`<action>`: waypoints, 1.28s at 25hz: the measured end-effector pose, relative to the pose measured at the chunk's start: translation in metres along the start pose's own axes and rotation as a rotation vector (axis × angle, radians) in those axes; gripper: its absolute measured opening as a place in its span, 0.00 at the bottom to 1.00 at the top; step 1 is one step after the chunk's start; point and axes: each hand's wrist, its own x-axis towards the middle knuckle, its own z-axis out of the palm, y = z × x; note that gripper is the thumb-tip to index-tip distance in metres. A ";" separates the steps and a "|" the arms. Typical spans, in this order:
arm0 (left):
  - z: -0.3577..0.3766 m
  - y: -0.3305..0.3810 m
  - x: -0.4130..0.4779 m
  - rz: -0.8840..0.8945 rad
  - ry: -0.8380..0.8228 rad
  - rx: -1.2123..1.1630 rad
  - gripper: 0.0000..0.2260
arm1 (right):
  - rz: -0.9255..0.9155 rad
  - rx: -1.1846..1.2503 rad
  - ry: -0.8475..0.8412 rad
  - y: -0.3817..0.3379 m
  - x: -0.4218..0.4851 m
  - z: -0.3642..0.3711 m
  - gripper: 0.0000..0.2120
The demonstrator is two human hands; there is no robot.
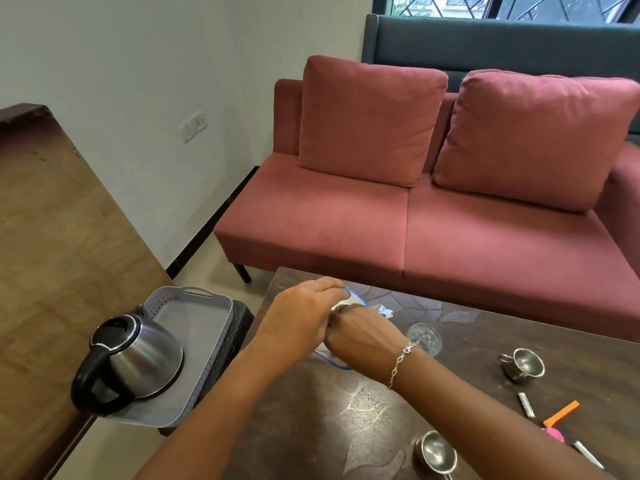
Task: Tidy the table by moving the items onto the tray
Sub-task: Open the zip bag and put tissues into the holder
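A white plate with a blue rim [354, 298] lies at the far left of the dark table [346, 410], mostly hidden under my hands. My left hand [299, 317] curls over its far left edge. My right hand [363, 337], with a bracelet on the wrist, covers the plate's middle and near side. Both appear to grip it. A crumpled white tissue [384, 310] lies by the plate. The grey tray [194, 306] sits on a dark wicker stool to the left of the table, and a steel kettle [135, 358] stands on its near part.
On the table stand a clear glass [425, 338] and two steel cups [523, 364] [436, 452]. White markers [526, 405], an orange piece [561, 413] and a pink item [556, 435] lie at the right. A red sofa [415, 216] stands beyond the table, and a wooden surface [52, 220] is at the left.
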 end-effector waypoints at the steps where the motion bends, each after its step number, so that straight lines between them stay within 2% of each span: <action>1: 0.000 0.000 0.000 -0.009 -0.001 -0.019 0.20 | 0.064 0.060 -0.054 0.001 0.003 -0.003 0.05; 2: -0.001 0.000 -0.001 -0.015 0.000 -0.036 0.19 | 0.125 0.115 -0.148 0.003 0.007 -0.006 0.05; 3: -0.002 -0.002 -0.001 -0.020 -0.003 -0.048 0.19 | 0.135 0.137 -0.154 0.003 0.006 -0.006 0.05; 4: -0.003 -0.003 -0.002 -0.027 -0.011 -0.056 0.20 | 0.064 0.122 -0.157 0.003 0.004 -0.009 0.02; 7: -0.003 -0.011 -0.004 -0.079 -0.050 -0.070 0.22 | -0.024 -0.022 -0.012 0.006 -0.001 -0.009 0.07; 9: -0.002 -0.015 -0.006 -0.110 -0.070 -0.086 0.21 | -0.048 0.035 0.077 0.014 -0.005 -0.009 0.05; 13: -0.003 -0.020 -0.007 -0.174 -0.141 -0.186 0.19 | 0.004 0.277 0.196 0.028 -0.013 -0.015 0.08; 15: -0.004 -0.021 -0.006 -0.186 -0.166 -0.227 0.18 | 0.040 0.443 0.266 0.032 -0.018 -0.020 0.04; 16: -0.006 -0.021 -0.005 -0.188 -0.181 -0.246 0.18 | 0.059 0.507 0.326 0.035 -0.020 -0.024 0.07; 23: -0.016 -0.015 0.000 -0.233 -0.253 -0.302 0.13 | 0.163 0.716 0.619 0.052 -0.016 -0.068 0.09; 25: -0.017 -0.011 0.000 -0.259 -0.276 -0.253 0.11 | 0.224 0.800 0.668 0.058 -0.014 -0.082 0.05; 26: -0.015 -0.011 0.001 -0.296 -0.302 -0.205 0.10 | 0.243 0.828 0.694 0.061 -0.012 -0.088 0.06; 28: -0.014 -0.013 -0.001 -0.350 -0.342 -0.125 0.11 | 0.260 0.815 0.762 0.070 -0.009 -0.099 0.12; 31: -0.012 -0.017 -0.004 -0.323 -0.316 -0.122 0.07 | 0.304 0.649 0.865 0.086 -0.005 -0.111 0.09; 32: -0.013 -0.017 -0.005 -0.323 -0.333 -0.124 0.12 | 0.312 0.562 0.897 0.091 -0.004 -0.113 0.09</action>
